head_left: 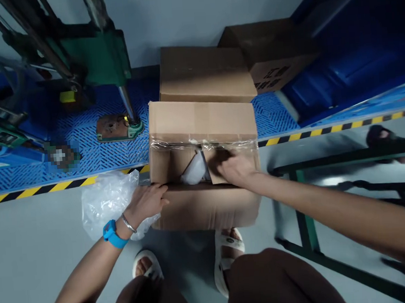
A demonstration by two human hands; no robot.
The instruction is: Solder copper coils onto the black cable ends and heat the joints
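Note:
An open cardboard box (206, 210) stands on the floor in front of my feet. At its near left corner, my left hand (149, 201) grips the edge, fingers bent over the cardboard. A crumpled clear plastic bag (109, 198) lies beside the box, partly under that hand and wrist. My right hand (236, 168) reaches inside the box on the right, its fingers closed against an inner cardboard piece (213, 169). The fingertips are in shadow, so what they hold cannot be made out. A whitish, plastic-wrapped item (195, 169) sits in the box left of this piece.
Behind stand a closed cardboard box (201, 71) and another printed box (268, 60). Green machine stands (118, 127) rest on a blue slatted platform (130, 156) at left. A green metal frame (308, 227) is on the right, a blue cabinet (348, 65) behind it.

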